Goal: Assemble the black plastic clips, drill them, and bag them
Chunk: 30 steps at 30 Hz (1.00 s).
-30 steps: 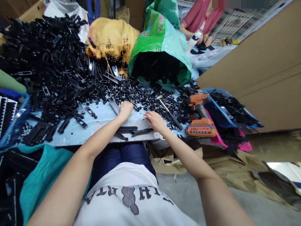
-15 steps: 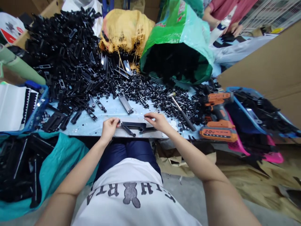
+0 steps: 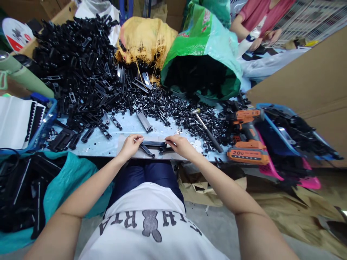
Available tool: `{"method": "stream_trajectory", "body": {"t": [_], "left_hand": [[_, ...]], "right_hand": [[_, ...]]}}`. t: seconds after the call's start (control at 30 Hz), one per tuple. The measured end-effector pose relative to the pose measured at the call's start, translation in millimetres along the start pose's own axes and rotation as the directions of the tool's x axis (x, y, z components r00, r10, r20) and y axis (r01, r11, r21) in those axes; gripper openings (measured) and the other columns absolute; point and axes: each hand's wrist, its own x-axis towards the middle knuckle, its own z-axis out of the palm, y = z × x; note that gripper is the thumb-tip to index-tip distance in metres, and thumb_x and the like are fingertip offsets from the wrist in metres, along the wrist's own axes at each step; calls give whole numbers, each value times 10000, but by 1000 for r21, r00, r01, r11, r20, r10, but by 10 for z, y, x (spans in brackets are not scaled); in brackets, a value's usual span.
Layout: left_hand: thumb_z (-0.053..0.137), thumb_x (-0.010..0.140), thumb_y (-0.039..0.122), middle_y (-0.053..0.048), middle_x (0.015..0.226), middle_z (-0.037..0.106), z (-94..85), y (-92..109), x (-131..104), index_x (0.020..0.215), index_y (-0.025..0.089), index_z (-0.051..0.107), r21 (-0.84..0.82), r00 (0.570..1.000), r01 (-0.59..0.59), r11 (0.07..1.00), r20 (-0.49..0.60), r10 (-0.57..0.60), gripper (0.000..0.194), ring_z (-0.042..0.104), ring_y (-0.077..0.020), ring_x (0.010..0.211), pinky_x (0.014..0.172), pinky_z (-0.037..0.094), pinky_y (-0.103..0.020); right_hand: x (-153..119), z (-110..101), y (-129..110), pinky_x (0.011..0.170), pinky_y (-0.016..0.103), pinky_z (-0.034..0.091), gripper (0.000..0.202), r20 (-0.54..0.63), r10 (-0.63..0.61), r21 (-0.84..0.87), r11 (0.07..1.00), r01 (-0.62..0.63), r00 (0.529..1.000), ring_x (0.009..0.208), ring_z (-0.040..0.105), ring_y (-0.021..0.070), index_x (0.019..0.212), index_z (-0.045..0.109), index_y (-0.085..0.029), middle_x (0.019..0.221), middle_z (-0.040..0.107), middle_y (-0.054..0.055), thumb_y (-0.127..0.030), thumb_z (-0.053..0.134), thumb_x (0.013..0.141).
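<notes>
In the head view a long black bar (image 3: 154, 143) lies crosswise at the table's front edge, with shorter black arms (image 3: 148, 151) angled at its two ends. My left hand (image 3: 132, 145) is closed in a pinch on the bar's left end. At the right end, the thumb and fingertips of my right hand (image 3: 177, 145) are pressed together. Whatever they pinch is hidden. A grey sheet (image 3: 123, 140) lies beneath the parts. Just beyond my hands rests a stack of flat dark grey bars (image 3: 144, 121).
Black parts (image 3: 73, 68) heap at the left, with small pins (image 3: 159, 103) across the middle. At the right are a hammer (image 3: 207, 130), an orange cordless drill (image 3: 248, 137) and a blue basket (image 3: 284, 126). A green sack (image 3: 200, 39) stands behind. Another person's hands (image 3: 264, 39) work at the far right.
My left hand has moved slightly right along the bar's left end. My right fingertips, which showed a thin shiny piece, have come down to the bar's right end.
</notes>
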Motion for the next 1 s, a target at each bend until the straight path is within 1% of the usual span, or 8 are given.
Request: {"method": "stream_trajectory", "body": {"t": [0.23, 0.5, 0.57, 0.67, 0.73, 0.8, 0.87, 1.0], "left_hand": [[574, 752, 426, -68, 847, 674, -59, -59, -22, 884, 147, 692, -120, 998, 55, 991, 6, -55, 330, 583, -150, 678, 640, 462, -268], [515, 800, 417, -77, 932, 669, -108, -148, 70, 935, 156, 675, -27, 995, 10, 1000, 104, -7, 335, 603, -170, 752, 694, 480, -290], [493, 822, 402, -78, 946, 664, -135, -120, 55, 945, 161, 664, 41, 988, -36, 999, 149, 29, 320, 606, -182, 792, 717, 481, -302], [444, 867, 340, -106, 1018, 635, -79, 26, -43, 1010, 172, 634, 305, 985, -172, 937, 68, 159, 291, 575, -233, 950, 829, 441, -377], [447, 874, 339, -125, 1105, 598, 61, 157, -108, 1079, 181, 592, 461, 937, -341, 819, 96, 336, 297, 515, -269, 1070, 903, 377, -432], [513, 837, 409, -136, 1128, 581, 258, 260, -131, 1131, 174, 546, 509, 852, -521, 685, 269, 449, 378, 485, -291, 1101, 927, 335, -454], [590, 770, 477, -135, 1044, 601, 446, 303, -104, 1112, 151, 534, 509, 792, -609, 608, 434, 429, 476, 515, -293, 1026, 879, 355, -429], [611, 757, 474, -115, 973, 597, 629, 243, -23, 1066, 138, 522, 513, 770, -632, 580, 503, 393, 465, 528, -276, 960, 773, 372, -376]], "right_hand": [[-79, 114, 31, 763, 280, 482, 220, -63, -57, -23, 998, 56, 996, 840, 635, 162, 999, 610, -168, 923, 682, 75, -296, 455, 910], [-207, 246, 98, 890, 344, 478, 302, -183, -184, -5, 983, 186, 966, 1036, 588, 174, 1170, 558, -191, 1121, 635, 100, -300, 461, 906], [-245, 263, 165, 879, 348, 481, 361, -170, -198, -2, 980, 201, 965, 1045, 580, 181, 1226, 523, -199, 1151, 616, 109, -326, 490, 890], [-303, 323, 277, 830, 343, 493, 477, -136, -185, 16, 982, 189, 973, 982, 594, 190, 1290, 470, -207, 1096, 629, 113, -384, 542, 854], [-337, 388, 325, 785, 335, 497, 521, -126, -152, 27, 987, 156, 980, 902, 604, 188, 1311, 450, -203, 999, 649, 99, -403, 556, 841], [-364, 455, 344, 757, 329, 493, 530, -140, -127, 27, 991, 132, 982, 841, 601, 184, 1318, 442, -192, 920, 653, 86, -400, 554, 843], [-380, 503, 351, 743, 329, 488, 519, -180, -121, 10, 992, 125, 976, 815, 590, 185, 1319, 438, -181, 882, 650, 81, -386, 541, 853], [-351, 490, 407, 685, 311, 476, 484, -183, -220, -64, 975, 212, 958, 744, 570, 180, 1289, 462, -164, 796, 642, 63, -380, 529, 861]]}}
